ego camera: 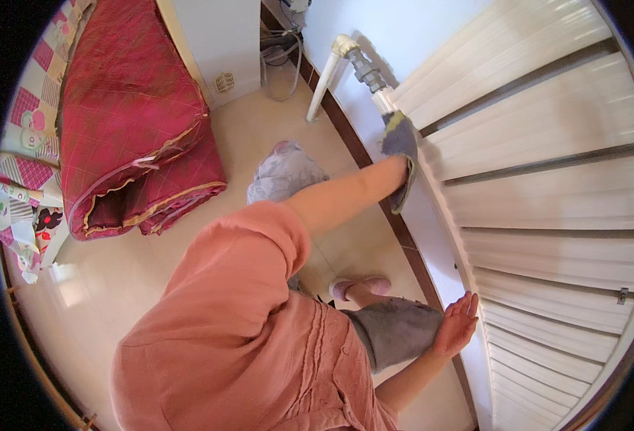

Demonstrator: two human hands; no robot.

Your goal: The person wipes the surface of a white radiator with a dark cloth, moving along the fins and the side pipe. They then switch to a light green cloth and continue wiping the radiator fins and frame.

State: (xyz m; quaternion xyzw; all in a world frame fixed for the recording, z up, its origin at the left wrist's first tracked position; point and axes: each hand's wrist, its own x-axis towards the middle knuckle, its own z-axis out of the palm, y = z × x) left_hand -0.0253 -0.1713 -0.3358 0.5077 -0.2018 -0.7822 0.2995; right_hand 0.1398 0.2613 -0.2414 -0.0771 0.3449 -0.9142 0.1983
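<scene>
My left hand (396, 168) is mostly hidden in a grey cloth (400, 137) with yellow patches, which wraps over it like a mitt. The cloth meets the end of a cream-white radiator (538, 191), just below its pipe joint. Farther down the same radiator, my right hand (459, 326) is bare and holds nothing. Its fingers point up along the radiator's lower edge, close to it; I cannot tell whether they touch. White pipe (325, 86) rises from the floor and bends into a grey metal valve fitting (364, 70) joined to the radiator.
A folded dark red quilted cover (139, 118) stands at the left, beside patchwork-print fabric (34, 129). On the tiled floor (177, 258) lies a pale lilac-grey bundle (284, 169). Cables (282, 59) gather in the far corner. A brown skirting board (403, 231) runs beneath the radiator.
</scene>
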